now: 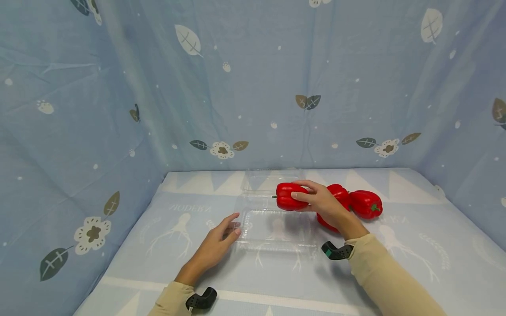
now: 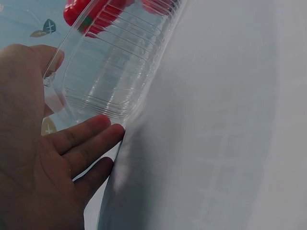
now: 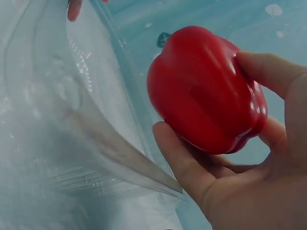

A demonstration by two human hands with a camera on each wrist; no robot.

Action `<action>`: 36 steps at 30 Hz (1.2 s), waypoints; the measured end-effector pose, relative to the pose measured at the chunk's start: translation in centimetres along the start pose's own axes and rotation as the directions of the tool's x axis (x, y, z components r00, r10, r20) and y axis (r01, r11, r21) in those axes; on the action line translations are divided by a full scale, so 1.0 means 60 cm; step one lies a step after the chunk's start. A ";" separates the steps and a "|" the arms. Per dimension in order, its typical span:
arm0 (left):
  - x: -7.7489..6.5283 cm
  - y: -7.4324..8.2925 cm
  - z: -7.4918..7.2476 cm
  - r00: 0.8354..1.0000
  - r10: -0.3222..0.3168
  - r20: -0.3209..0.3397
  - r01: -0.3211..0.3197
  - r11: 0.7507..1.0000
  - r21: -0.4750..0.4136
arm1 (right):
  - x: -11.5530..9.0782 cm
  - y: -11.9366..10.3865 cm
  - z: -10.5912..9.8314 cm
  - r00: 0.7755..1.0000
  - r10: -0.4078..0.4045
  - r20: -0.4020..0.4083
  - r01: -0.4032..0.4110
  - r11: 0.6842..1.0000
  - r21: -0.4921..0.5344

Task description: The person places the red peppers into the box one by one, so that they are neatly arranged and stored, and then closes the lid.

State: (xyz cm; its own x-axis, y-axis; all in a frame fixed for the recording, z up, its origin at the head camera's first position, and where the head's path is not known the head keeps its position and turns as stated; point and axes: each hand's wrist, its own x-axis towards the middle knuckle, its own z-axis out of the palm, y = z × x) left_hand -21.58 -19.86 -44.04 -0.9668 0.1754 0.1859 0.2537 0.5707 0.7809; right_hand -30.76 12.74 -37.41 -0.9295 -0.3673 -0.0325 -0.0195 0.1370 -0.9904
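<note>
My right hand (image 1: pixel 318 199) grips a red bell pepper (image 1: pixel 287 196), thumb on one side and fingers on the other. In the right wrist view the pepper (image 3: pixel 201 91) is held in the air beside clear plastic. A transparent hinged plastic box (image 1: pixel 272 226) lies opened out on the table under the pepper, its other half (image 1: pixel 269 180) behind. My left hand (image 1: pixel 217 239) is at the box's left end, fingers extended. In the left wrist view, fingertips (image 2: pixel 115 132) of this left hand (image 2: pixel 53 153) are against the box wall (image 2: pixel 129 62) and the thumb is at its rim.
More red bell peppers lie to the right, one (image 1: pixel 366 204) in plain sight and others (image 1: pixel 337 195) partly behind my right forearm. A patterned cloth covers the table (image 1: pixel 166 267). Blue curtains (image 1: pixel 253 87) enclose its back and sides. Each wrist wears a black band (image 1: pixel 337 251).
</note>
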 end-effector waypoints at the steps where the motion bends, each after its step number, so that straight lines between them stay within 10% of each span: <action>1: 0.000 0.000 0.001 1.000 -0.002 0.001 0.002 1.000 -0.002 | 0.000 0.001 0.001 1.000 0.004 -0.001 -0.004 1.000 -0.001; 36: 0.001 -0.001 0.004 1.000 -0.021 -0.008 0.022 0.999 0.029 | 0.016 -0.005 0.016 0.989 0.025 0.146 0.027 0.939 -0.344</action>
State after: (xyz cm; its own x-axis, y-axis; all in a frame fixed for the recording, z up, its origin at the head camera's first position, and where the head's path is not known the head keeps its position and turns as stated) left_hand -21.63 -19.69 -44.22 -0.9722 0.1565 0.1742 0.2336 0.5973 0.7672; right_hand -31.27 11.45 -37.26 -0.8659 -0.4943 -0.0762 -0.1706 0.4351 -0.8841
